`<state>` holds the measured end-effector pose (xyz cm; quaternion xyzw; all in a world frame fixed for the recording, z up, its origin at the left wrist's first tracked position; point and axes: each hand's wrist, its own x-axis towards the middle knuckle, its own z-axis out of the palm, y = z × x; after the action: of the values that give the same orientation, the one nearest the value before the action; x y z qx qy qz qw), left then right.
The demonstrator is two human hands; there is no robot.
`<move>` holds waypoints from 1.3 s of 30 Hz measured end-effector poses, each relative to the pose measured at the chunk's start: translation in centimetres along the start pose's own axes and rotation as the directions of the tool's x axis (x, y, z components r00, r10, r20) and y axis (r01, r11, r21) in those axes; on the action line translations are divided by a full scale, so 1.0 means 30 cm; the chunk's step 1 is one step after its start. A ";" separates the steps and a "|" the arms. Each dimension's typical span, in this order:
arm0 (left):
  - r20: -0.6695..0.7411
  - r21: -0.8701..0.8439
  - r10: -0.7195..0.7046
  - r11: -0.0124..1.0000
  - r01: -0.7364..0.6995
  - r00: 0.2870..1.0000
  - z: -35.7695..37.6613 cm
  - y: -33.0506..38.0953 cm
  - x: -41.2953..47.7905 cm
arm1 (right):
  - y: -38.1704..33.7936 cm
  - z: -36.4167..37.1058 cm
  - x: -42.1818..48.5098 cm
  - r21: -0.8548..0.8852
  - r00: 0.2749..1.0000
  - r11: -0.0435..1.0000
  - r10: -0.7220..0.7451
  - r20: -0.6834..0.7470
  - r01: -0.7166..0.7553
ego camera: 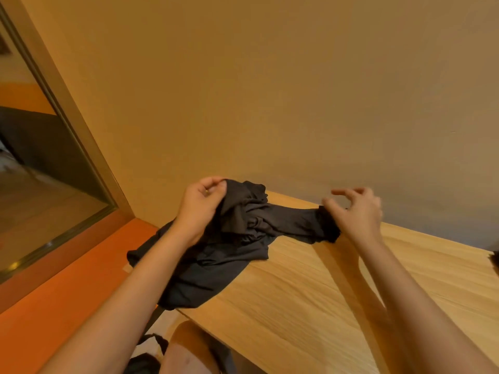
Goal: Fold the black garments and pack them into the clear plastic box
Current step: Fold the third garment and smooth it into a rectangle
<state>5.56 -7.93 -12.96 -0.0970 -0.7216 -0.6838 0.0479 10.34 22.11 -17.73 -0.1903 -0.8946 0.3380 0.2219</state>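
**Black garment drawn out between two hands over the bench**

A gathered fold at the top of the black garment point(243, 233) is pinched between the thumb and curled fingers point(216, 186) of the left hand point(202, 203), which is raised over the far left end of the bench point(324, 292). The pinch seems to be taken high so that the cloth's own weight can pull the bunched part open.

The fingers point(341, 192) of the right hand point(359, 211) are loosely curled, a little spread and blurred. The thumb lies against the narrow end of the cloth, but whether that end is actually gripped cannot be told.

Between the two hands a narrow stretch of fabric, perhaps a sleeve or a leg, is drawn sideways along the back of the bench, close to the wall point(270, 90). This is judged to be a spreading-out, done so that the garment's outline can be found before any fold is made.

The rest of the garment lies crumpled on the bench. Part of it is draped off the left end, above the orange ledge point(67, 279) that runs below a framed glass panel point(40, 171).

No neat fold is visible yet, so this piece is judged to be at an early step. The clear plastic box is not in view. More dark cloth point(151, 346) is glimpsed low down beside the person's knee. A small dark shape point(495, 261) at the right edge is too cropped to identify.
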 end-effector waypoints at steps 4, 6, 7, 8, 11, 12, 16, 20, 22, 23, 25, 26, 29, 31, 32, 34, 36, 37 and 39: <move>0.088 0.002 0.002 1.000 -0.002 0.996 0.047 -0.040 -0.063 | -0.131 0.031 -0.110 0.302 0.900 0.943 -0.251 0.356 0.144; 0.119 -0.001 0.031 1.000 -0.031 0.992 0.073 -0.037 -0.093 | -0.182 0.048 -0.156 0.425 0.805 0.899 -0.330 0.494 0.107; 0.136 -0.001 0.051 0.999 -0.051 0.989 0.086 -0.032 -0.105 | -0.201 0.061 -0.175 0.455 0.785 0.883 -0.365 0.501 0.120; 0.156 0.005 0.073 0.997 -0.074 0.985 0.098 -0.029 -0.115 | -0.216 0.074 -0.192 0.490 0.781 0.862 -0.393 0.485 0.130; 0.202 0.059 0.135 0.987 -0.150 0.970 0.108 -0.035 -0.127 | -0.234 0.089 -0.223 0.609 0.821 0.786 -0.417 0.391 0.109; 0.220 0.072 0.141 0.984 -0.160 0.965 0.099 -0.035 -0.123 | -0.232 0.088 -0.229 0.630 0.831 0.770 -0.414 0.371 0.103; 0.480 0.098 0.155 0.968 -0.229 0.863 0.046 -0.039 -0.097 | -0.214 0.071 -0.240 0.739 0.845 0.673 -0.379 0.377 -0.028; 0.495 0.181 0.132 0.951 -0.251 0.859 0.053 -0.021 -0.059 | -0.209 0.021 -0.220 0.815 0.840 0.565 -0.376 0.391 -0.126; 0.519 0.295 0.074 0.920 -0.260 0.851 0.063 -0.018 -0.036 | -0.209 -0.014 -0.207 0.839 0.853 0.529 -0.373 0.366 -0.129; 0.547 0.338 0.040 0.903 -0.264 0.836 0.067 -0.019 -0.027 | -0.206 -0.031 -0.201 0.843 0.861 0.523 -0.368 0.351 -0.121; 0.593 0.386 -0.001 0.878 -0.284 0.805 0.076 -0.026 -0.015 | -0.193 -0.070 -0.187 0.846 0.877 0.522 -0.351 0.329 -0.108; 0.608 0.380 -0.008 0.881 -0.282 0.794 0.081 -0.026 -0.015 | -0.182 -0.094 -0.180 0.846 0.883 0.522 -0.343 0.321 -0.105; 0.625 0.323 -0.005 0.912 -0.252 0.781 0.096 -0.018 -0.011 | -0.127 -0.193 -0.156 0.799 0.895 0.596 -0.311 0.319 -0.078; 0.638 0.333 0.003 0.900 -0.280 0.770 0.109 -0.008 0.000 | -0.082 -0.280 -0.141 0.711 0.903 0.702 -0.279 0.328 -0.042; 0.649 0.344 -0.002 0.893 -0.291 0.761 0.119 -0.001 0.005 | -0.060 -0.324 -0.133 0.649 0.911 0.761 -0.258 0.322 -0.014; 0.679 0.347 -0.018 0.889 -0.299 0.734 0.149 0.016 0.012 | -0.017 -0.408 -0.113 0.515 0.938 0.856 -0.215 0.271 0.048; 0.711 0.331 -0.027 0.895 -0.300 0.703 0.188 0.037 0.016 | 0.019 -0.481 -0.089 0.442 0.966 0.893 -0.187 0.181 0.090; 0.726 0.318 -0.039 0.905 -0.284 0.687 0.206 0.045 0.020 | 0.034 -0.515 -0.080 0.430 0.975 0.898 -0.172 0.138 0.097; 0.762 0.305 -0.081 0.920 -0.247 0.642 0.243 0.066 0.030 | 0.060 -0.578 -0.070 0.404 0.987 0.909 -0.141 0.078 0.098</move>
<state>5.56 -0.53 -11.28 -0.3979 -0.7873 -0.4217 -0.2099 21.53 31.34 -7.86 -0.0680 -0.8273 0.5086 0.2287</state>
